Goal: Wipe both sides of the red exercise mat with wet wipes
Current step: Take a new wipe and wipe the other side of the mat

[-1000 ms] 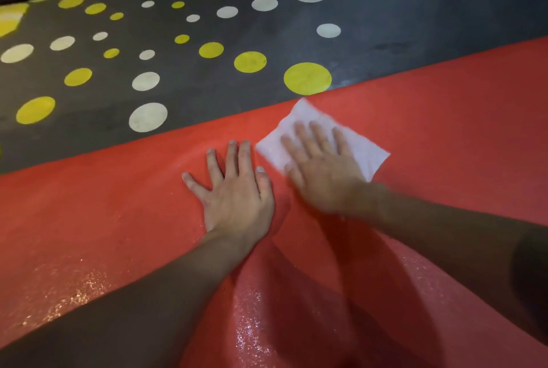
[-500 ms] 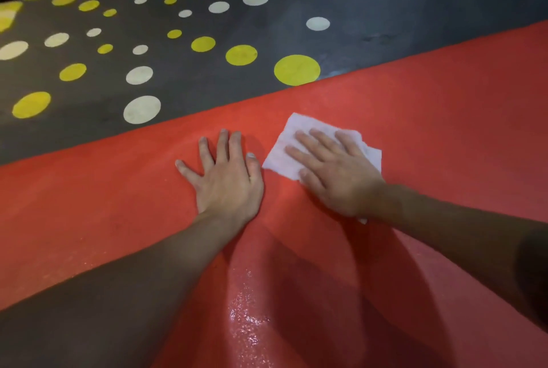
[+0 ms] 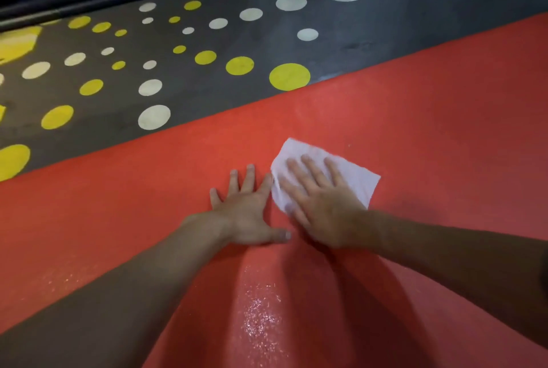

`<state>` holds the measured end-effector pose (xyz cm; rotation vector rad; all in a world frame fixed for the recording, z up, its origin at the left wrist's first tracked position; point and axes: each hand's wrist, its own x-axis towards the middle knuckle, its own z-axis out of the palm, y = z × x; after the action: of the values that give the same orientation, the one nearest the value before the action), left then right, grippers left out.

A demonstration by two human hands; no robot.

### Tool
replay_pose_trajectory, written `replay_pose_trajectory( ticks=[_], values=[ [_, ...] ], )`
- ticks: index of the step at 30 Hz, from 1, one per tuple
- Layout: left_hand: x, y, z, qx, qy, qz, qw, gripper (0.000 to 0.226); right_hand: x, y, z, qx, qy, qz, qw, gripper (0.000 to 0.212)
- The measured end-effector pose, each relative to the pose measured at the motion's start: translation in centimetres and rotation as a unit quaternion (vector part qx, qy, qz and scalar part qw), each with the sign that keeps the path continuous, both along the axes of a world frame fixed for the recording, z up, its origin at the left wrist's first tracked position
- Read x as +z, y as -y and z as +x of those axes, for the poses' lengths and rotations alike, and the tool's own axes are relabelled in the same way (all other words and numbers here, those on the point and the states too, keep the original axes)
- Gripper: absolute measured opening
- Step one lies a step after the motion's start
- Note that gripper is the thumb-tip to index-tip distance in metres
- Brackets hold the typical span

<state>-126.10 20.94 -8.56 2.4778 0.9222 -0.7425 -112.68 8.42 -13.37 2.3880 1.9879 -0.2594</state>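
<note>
The right hand (image 3: pixel 323 207) is lying flat on the white wipe (image 3: pixel 355 178), fingers straight and slightly fanned, gripping nothing, just pressing the sheet down so the whole palm is dragging it across the red mat (image 3: pixel 444 101). The hand looks a little blurred, so it is probably mid-stroke. The wipe is spreading out beyond the fingertips and off to that hand's outer side, opened wide rather than bunched, which is likely giving it more contact per pass. Just beside it, nearly touching at the thumb, the left hand (image 3: pixel 246 210) is sitting palm down on the mat with fingers splayed and empty; it seems to be pinning the mat so it is not sliding or wrinkling under the rubbing. The mat itself is lying flat under both hands on the dotted grey floor (image 3: pixel 178 95), its far edge running well beyond the fingertips. Nearer the person, behind the wrists, a glistening patch (image 3: pixel 261 317) is suggesting that stretch is already damp, so this side appears partly done.
</note>
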Motion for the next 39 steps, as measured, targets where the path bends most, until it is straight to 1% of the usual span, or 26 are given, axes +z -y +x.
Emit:
replay_pose_trajectory(
  ticks=[2,3,6,7,8,10,12,13,15,16,17,18,20,21,22,23,25,26,27,29,31,32,35,36,37,39],
  values=[
    [-0.1,0.6,-0.4,-0.016,-0.017,0.002,1.000,0.128,-0.1,1.9,0.2,0.098,-0.007,-0.014,0.995,0.058],
    [-0.3,0.7,-0.4,-0.013,-0.020,0.005,1.000,0.129,-0.2,2.2,1.5,0.098,0.009,-0.015,0.995,0.058],
    [-0.3,0.9,-0.1,-0.002,-0.020,0.018,1.000,0.130,0.1,1.4,3.9,-0.090,0.006,-0.002,0.996,0.070],
    [-0.3,1.1,-0.1,0.003,-0.014,0.022,1.000,0.128,0.0,1.5,2.8,-0.120,0.014,0.002,0.993,0.071],
    [-0.1,1.5,-0.1,0.005,-0.011,0.024,1.000,0.127,-0.3,2.1,1.1,-0.107,0.014,0.015,0.994,0.070],
    [0.4,2.4,-0.4,-0.008,-0.022,0.014,1.000,0.127,-0.1,4.2,-2.3,0.010,-0.014,0.003,1.000,0.061],
    [0.7,3.5,-1.4,-0.046,-0.053,0.005,0.998,0.137,-0.4,5.3,-1.0,0.089,-0.012,-0.005,0.996,0.057],
    [0.7,4.0,-2.1,-0.063,-0.063,0.007,0.996,0.142,-0.3,5.0,0.5,0.061,-0.003,-0.003,0.998,0.060],
    [0.6,4.6,-2.8,-0.072,-0.056,0.019,0.996,0.145,0.2,4.2,2.3,-0.083,-0.008,0.011,0.996,0.068],
    [0.6,4.7,-2.9,-0.066,-0.052,0.024,0.996,0.145,0.2,4.2,1.6,-0.126,0.005,0.010,0.992,0.070],
    [0.5,4.8,-2.8,-0.063,-0.048,0.028,0.996,0.144,0.0,4.7,0.0,-0.124,0.014,0.015,0.992,0.070],
    [0.6,5.0,-2.6,-0.060,-0.046,0.032,0.997,0.143,-0.2,5.8,-2.1,-0.087,0.010,0.013,0.996,0.067],
    [0.7,5.3,-2.5,-0.053,-0.046,0.035,0.997,0.139,0.0,8.2,-4.3,0.051,-0.008,0.000,0.999,0.059],
    [0.7,5.6,-2.6,-0.056,-0.049,0.034,0.997,0.137,-0.1,8.9,-3.5,0.092,-0.007,-0.006,0.996,0.057],
    [0.8,5.8,-2.8,-0.061,-0.054,0.028,0.996,0.135,-0.1,8.8,-2.0,0.093,0.006,-0.002,0.996,0.057],
    [0.9,6.1,-3.2,-0.066,-0.064,0.017,0.996,0.136,0.1,8.4,-0.4,0.046,0.013,0.008,0.999,0.060],
    [1.0,7.0,-4.0,-0.086,-0.087,-0.001,0.992,0.144,0.1,8.0,0.8,-0.093,0.013,0.015,0.995,0.067],
    [1.1,7.5,-4.6,-0.092,-0.094,0.000,0.991,0.147,0.0,8.1,-0.2,-0.118,0.019,0.013,0.993,0.068],
    [1.0,8.1,-4.9,-0.093,-0.092,0.003,0.991,0.147,-0.2,8.8,-2.0,-0.104,0.020,0.020,0.994,0.068],
    [0.9,8.7,-5.1,-0.080,-0.077,0.014,0.994,0.146,0.1,11.0,-5.7,0.009,0.003,0.007,1.000,0.062],
    [1.1,9.0,-5.0,-0.081,-0.076,0.019,0.994,0.143,-0.1,12.3,-4.4,0.095,0.009,-0.005,0.995,0.057],
    [1.3,9.2,-5.1,-0.081,-0.080,0.015,0.993,0.142,-0.2,12.1,-2.6,0.079,0.023,0.006,0.997,0.057],
    [1.2,10.4,-6.1,-0.090,-0.095,-0.005,0.991,0.146,-0.1,11.7,0.1,-0.117,0.011,0.017,0.993,0.064],
    [1.2,11.0,-6.5,-0.094,-0.100,-0.003,0.991,0.148,-0.3,12.0,-1.2,-0.128,0.018,0.020,0.991,0.066],
    [1.1,11.4,-6.6,-0.093,-0.099,0.004,0.991,0.148,-0.5,12.5,-3.2,-0.105,0.025,0.022,0.994,0.067],
    [0.9,11.8,-6.6,-0.086,-0.092,0.016,0.992,0.148,-0.2,14.6,-7.2,0.026,0.012,0.006,1.000,0.061]
  ],
)
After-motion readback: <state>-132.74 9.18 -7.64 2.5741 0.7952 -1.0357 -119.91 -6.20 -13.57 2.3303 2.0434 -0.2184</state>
